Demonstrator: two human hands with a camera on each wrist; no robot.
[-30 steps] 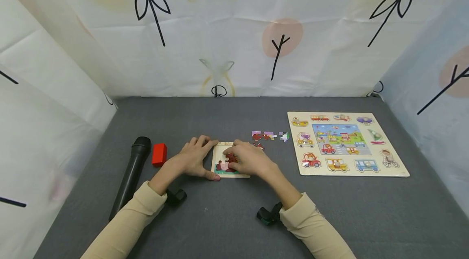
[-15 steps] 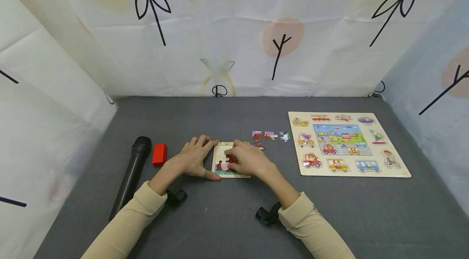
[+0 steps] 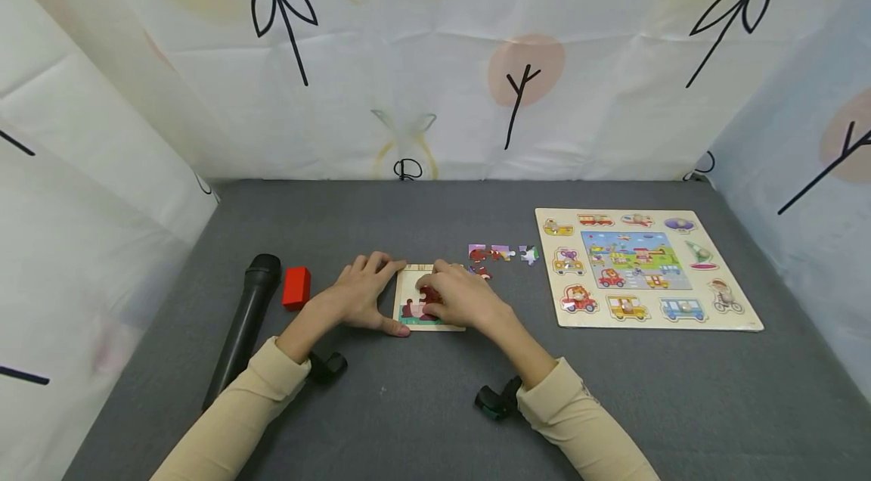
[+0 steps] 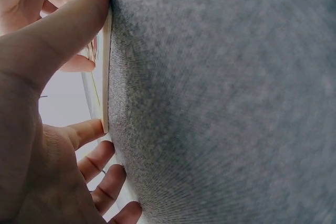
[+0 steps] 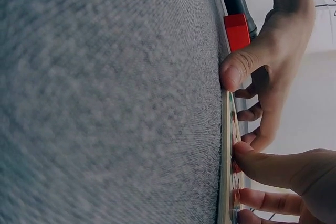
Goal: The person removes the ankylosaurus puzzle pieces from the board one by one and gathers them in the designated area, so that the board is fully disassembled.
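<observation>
A small wooden puzzle board [image 3: 406, 292] with a pale rim lies flat on the grey table. My left hand [image 3: 359, 292] spans its left side, thumb at the near edge and forefinger by the far corner; the left wrist view shows the thumb [image 4: 79, 22] against the rim. Over the right half of the board, my right hand [image 3: 469, 296] pinches a brown puzzle piece [image 3: 430, 294] between thumb and fingers, down at the picture. The hand covers much of this piece. Pink and green pieces [image 3: 415, 311] sit along the board's near side.
Several loose puzzle pieces [image 3: 502, 252] lie beyond my right hand. A large peg puzzle [image 3: 551, 307] with vehicle pictures is at the right. On the left are a red block [image 3: 296, 288] and a black microphone [image 3: 245, 322]. Patterned cloth walls [image 3: 435, 103] enclose the table.
</observation>
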